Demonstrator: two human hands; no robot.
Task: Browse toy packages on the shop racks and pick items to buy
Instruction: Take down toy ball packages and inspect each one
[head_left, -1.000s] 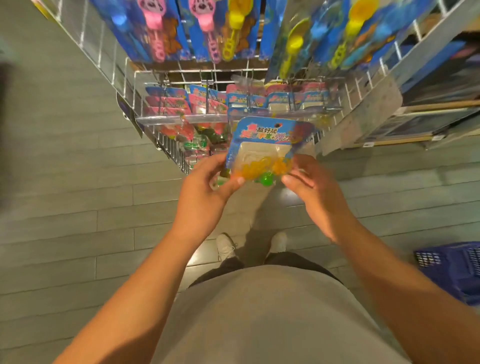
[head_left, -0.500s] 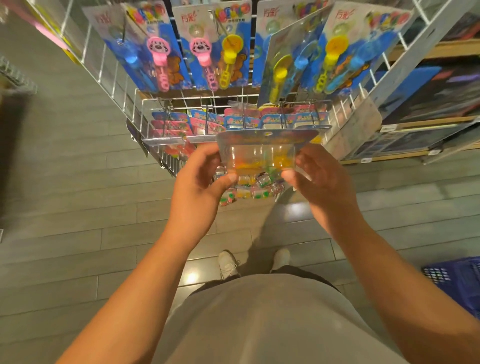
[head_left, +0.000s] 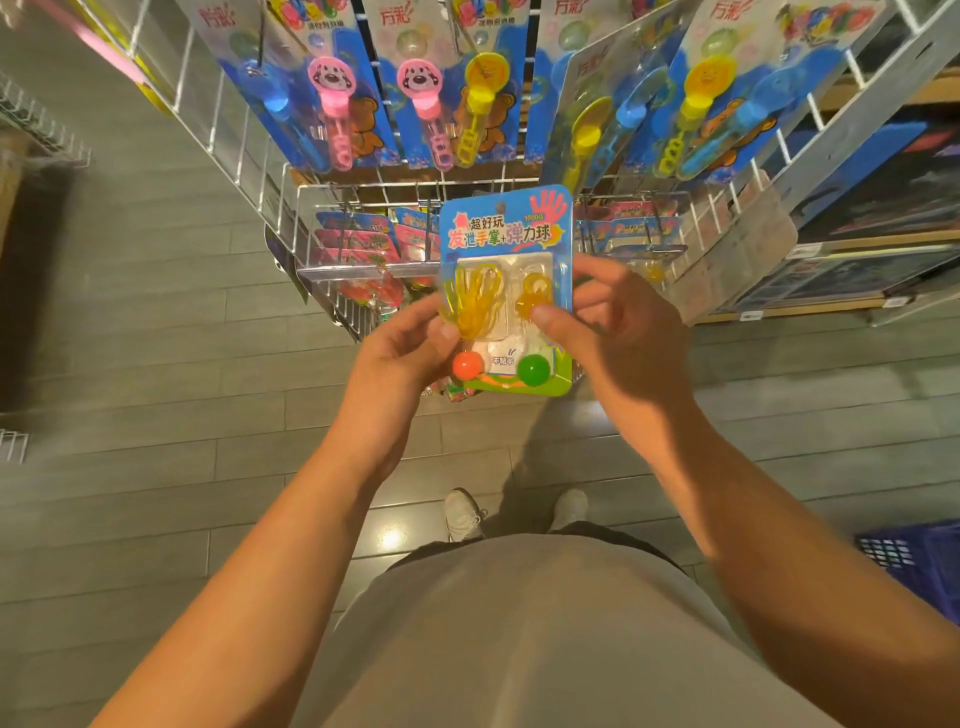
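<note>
You hold a toy package (head_left: 506, 244) upright, front facing you, just in front of the wire rack (head_left: 363, 208). Your left hand (head_left: 400, 358) pinches its left edge, thumb on the clear blister over a yellow sticky hand toy. Your right hand (head_left: 618, 327) grips the right edge, thumb pressed by the orange piece. Orange ball and green ball sit at the card's bottom. Bubble wand packs (head_left: 332, 88) hang on the rack above the package. Blue basket (head_left: 919, 561) sits on the floor, well right of the rack.
</note>
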